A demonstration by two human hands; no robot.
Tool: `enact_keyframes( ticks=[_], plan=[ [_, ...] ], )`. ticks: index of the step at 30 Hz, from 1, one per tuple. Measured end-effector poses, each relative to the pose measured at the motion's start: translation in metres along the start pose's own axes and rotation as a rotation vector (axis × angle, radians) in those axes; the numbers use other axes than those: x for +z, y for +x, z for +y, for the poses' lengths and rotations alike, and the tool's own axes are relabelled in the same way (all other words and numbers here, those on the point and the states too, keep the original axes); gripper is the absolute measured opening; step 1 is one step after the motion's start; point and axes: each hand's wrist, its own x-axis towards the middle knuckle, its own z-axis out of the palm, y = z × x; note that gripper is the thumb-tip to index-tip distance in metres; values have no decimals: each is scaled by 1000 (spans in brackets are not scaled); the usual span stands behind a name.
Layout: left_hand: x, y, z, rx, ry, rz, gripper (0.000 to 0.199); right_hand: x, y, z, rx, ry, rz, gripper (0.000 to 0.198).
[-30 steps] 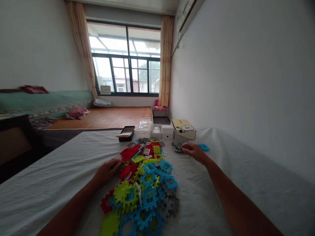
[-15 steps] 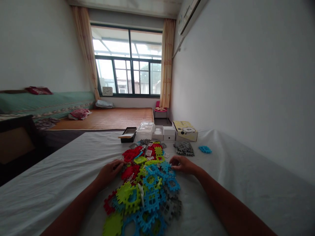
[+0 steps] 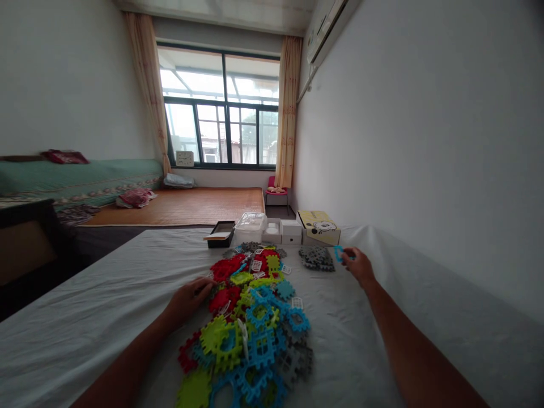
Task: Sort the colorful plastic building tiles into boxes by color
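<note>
A long heap of toothed plastic building tiles (image 3: pixel 261 343) in blue, lime green, red and grey runs down the middle of the cloth-covered table. At its left edge rests my left hand (image 3: pixel 196 292), loosely bent, its fingertips beside the red tiles (image 3: pixel 225 297) and no tile visible in it. My right hand (image 3: pixel 357 265) is out to the right of the heap, its fingers pinching a blue tile (image 3: pixel 339 253). Just left of that hand lies a flat stack of grey tiles (image 3: pixel 317 258). The spot beneath my right hand is hidden.
Along the table's far side stand a black open box (image 3: pixel 221 233), a clear plastic container (image 3: pixel 250 226), white boxes (image 3: pixel 291 231) and a yellow carton (image 3: pixel 318 226). A wall (image 3: pixel 425 141) borders the right side. Beyond the table is a bed (image 3: pixel 204 204).
My right hand has moved from the heap's right edge to the right, past the grey stack, with a blue tile. A white lattice piece now shows where it was. My left hand stays put.
</note>
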Motion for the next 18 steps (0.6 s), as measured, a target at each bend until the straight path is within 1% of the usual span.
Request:
enact_keyframes(
  ticks=[2,4,7,10,13,16,18],
  plan=[
    [1,0,-1,-3,-1,2,39,-16,8,27,77,-63,110,36],
    [1,0,-2,-2,0,7,39,-25,12,50,138,-123,182,35],
    [2,0,-3,8,10,16,39,-25,16,72,180,-184,216,36],
    [2,0,-4,21,23,20,39,-20,20,80,181,-225,228,40],
    [2,0,-5,24,28,12,38,-18,24,80,132,-272,237,41],
    [2,1,-6,25,26,11,38,-12,24,77,4,-301,186,40],
    [2,1,-5,28,26,18,37,-5,21,76,-105,-369,138,42]
  ],
)
